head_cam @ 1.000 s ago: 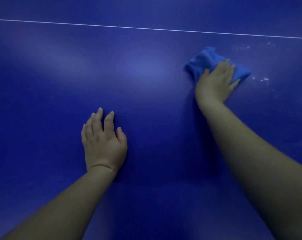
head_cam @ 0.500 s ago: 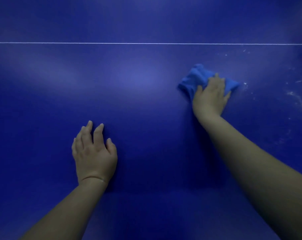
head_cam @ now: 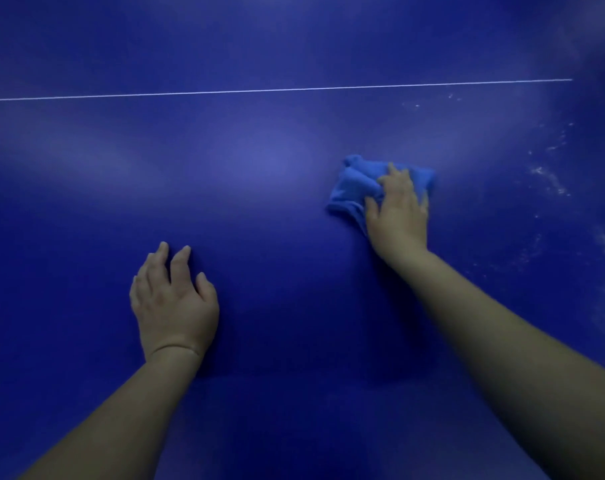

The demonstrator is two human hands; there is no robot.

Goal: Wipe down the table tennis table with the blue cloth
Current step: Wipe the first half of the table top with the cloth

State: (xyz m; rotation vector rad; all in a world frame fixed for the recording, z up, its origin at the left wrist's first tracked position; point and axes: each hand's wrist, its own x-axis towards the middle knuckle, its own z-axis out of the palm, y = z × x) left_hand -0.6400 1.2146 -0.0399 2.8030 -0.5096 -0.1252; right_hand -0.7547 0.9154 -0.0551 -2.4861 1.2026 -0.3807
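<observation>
Bunched blue cloth [head_cam: 358, 188] under right hand [head_cam: 396, 216]

I see a smooth, semi-glossy table tennis table [head_cam: 259, 202] with soft glare patches; whitish dusty smears [head_cam: 550, 178] dull its right edge. The blue cloth [head_cam: 356, 185] looks soft, matt, crumpled fabric.
</observation>
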